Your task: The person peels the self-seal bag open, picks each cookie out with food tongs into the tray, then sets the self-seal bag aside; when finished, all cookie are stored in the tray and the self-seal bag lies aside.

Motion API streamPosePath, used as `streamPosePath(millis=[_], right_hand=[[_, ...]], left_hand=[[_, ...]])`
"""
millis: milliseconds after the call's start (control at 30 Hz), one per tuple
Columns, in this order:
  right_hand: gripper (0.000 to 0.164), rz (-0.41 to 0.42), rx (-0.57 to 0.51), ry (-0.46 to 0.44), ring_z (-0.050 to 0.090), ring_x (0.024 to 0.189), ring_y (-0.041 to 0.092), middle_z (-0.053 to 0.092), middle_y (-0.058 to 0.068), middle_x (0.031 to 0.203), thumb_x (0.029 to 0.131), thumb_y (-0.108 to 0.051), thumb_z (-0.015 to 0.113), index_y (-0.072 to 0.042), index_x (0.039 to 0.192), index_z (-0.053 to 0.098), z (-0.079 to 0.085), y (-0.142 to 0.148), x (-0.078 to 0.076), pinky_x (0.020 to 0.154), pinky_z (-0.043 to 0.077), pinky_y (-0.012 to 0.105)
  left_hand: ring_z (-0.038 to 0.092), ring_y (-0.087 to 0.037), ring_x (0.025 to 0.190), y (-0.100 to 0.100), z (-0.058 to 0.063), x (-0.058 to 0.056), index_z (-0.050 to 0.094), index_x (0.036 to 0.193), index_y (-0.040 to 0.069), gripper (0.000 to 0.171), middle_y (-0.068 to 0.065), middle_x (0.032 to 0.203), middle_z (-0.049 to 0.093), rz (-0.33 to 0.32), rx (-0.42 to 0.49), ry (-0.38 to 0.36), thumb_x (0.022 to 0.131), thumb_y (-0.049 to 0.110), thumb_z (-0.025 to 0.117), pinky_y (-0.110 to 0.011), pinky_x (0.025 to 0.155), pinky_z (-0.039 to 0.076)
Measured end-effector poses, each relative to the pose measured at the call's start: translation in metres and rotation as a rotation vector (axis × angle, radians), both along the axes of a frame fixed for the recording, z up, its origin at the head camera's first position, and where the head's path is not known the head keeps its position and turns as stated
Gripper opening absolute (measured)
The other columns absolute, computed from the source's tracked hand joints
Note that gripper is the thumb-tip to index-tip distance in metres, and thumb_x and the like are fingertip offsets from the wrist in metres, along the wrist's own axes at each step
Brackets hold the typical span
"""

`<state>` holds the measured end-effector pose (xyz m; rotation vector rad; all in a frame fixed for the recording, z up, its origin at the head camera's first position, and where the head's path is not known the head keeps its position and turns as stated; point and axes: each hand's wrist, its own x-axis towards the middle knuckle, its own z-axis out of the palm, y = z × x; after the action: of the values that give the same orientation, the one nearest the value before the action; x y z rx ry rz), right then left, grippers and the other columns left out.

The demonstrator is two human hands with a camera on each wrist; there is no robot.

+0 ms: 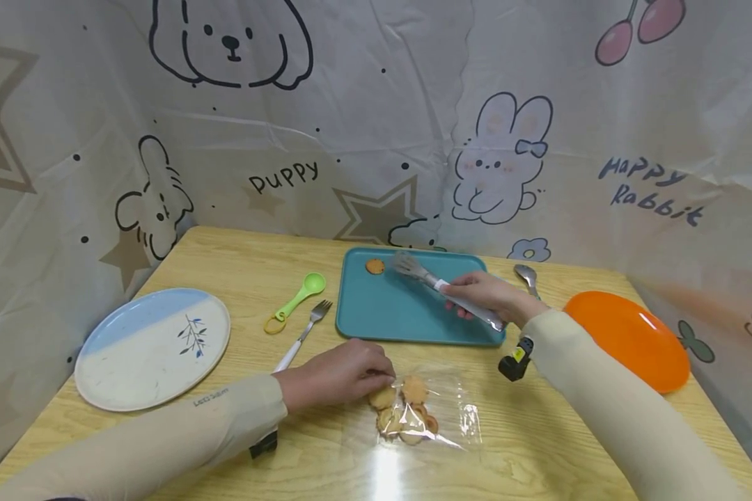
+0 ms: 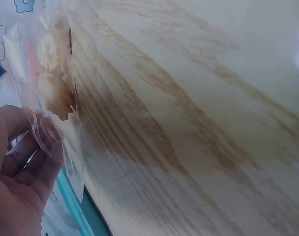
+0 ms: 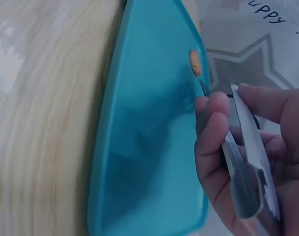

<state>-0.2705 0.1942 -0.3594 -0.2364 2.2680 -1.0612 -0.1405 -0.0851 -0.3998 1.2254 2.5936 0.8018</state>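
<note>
My right hand (image 1: 489,292) grips metal tongs (image 1: 473,311) with a white band, thumb on one arm and fingers on the other. The tong heads hang over the teal tray (image 1: 388,316), to the right of a single round cookie (image 1: 374,266) lying near its back left corner. In front of the tray, my left hand (image 1: 341,372) pinches the left edge of a clear plastic bag (image 1: 466,417). Several cookies (image 1: 415,390) show through the bag. In the left wrist view, the thumb and fingers (image 2: 39,169) close on the bag's film.
On the left are a white and blue plate (image 1: 157,362), a green measuring spoon (image 1: 301,292) and a fork (image 1: 310,325), its handle partly behind my left hand. To the right lie an orange plate (image 1: 627,341) and a metal spoon (image 1: 528,276). A printed curtain (image 1: 363,118) surrounds the wooden table.
</note>
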Motion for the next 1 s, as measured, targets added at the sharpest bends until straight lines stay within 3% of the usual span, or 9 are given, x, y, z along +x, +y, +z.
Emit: streamPosePath(millis=[167,300,467,633,833,1000], right_hand=[[0.049,0.073,0.019,0.074,0.058,0.071,0.014,0.065,0.018,0.101,0.098,-0.043,0.053,-0.002,0.124,0.060,0.015,0.040,0.018,0.068,0.053,0.031],[0.042,0.185,0.005,0.077,0.057,0.068,0.014,0.065,0.016,0.088,0.100,-0.039,0.051,-0.002,0.115,0.063,0.022,0.083,0.040,0.064,0.052,0.032],[0.030,0.333,-0.078,0.016,0.056,0.059,0.014,0.067,0.007,0.079,0.103,-0.023,0.047,0.000,0.115,0.062,0.020,0.133,0.067,0.060,0.051,0.032],[0.027,0.420,-0.210,-0.078,0.046,0.055,0.031,0.067,0.005,0.082,0.102,-0.006,0.043,0.008,0.118,0.059,0.014,0.167,0.090,0.052,0.049,0.024],[0.026,0.454,-0.314,-0.224,0.038,0.051,0.035,0.060,0.026,0.083,0.101,0.000,0.042,0.011,0.117,0.059,0.006,0.182,0.112,0.049,0.051,0.022],[0.026,0.471,-0.318,-0.260,0.038,0.050,0.037,0.053,0.037,0.084,0.101,-0.001,0.042,0.010,0.116,0.060,-0.009,0.169,0.119,0.043,0.049,0.024]], left_hand=[[0.054,0.002,0.075,0.001,-0.001,0.000,0.075,0.096,0.016,0.016,0.008,0.085,0.067,0.000,0.008,0.008,0.097,0.021,0.060,-0.013,0.071,0.049],[0.055,0.002,0.076,0.001,-0.003,0.001,0.075,0.098,0.015,0.017,0.008,0.086,0.068,0.001,0.013,0.009,0.097,0.022,0.060,-0.013,0.072,0.049],[0.057,0.002,0.078,-0.003,-0.002,0.003,0.075,0.099,0.016,0.018,0.007,0.089,0.069,0.028,0.020,0.012,0.097,0.023,0.059,-0.014,0.073,0.050],[0.059,0.000,0.083,-0.004,0.000,0.003,0.075,0.101,0.014,0.018,0.005,0.092,0.070,0.038,0.039,-0.001,0.098,0.022,0.059,-0.016,0.076,0.052],[0.061,0.000,0.085,-0.003,0.000,0.003,0.075,0.102,0.014,0.018,0.005,0.094,0.071,0.047,0.046,-0.007,0.098,0.022,0.058,-0.016,0.078,0.052],[0.062,-0.001,0.087,-0.002,-0.002,0.003,0.075,0.103,0.014,0.019,0.005,0.095,0.071,0.050,0.059,-0.009,0.098,0.022,0.058,-0.016,0.079,0.052]])
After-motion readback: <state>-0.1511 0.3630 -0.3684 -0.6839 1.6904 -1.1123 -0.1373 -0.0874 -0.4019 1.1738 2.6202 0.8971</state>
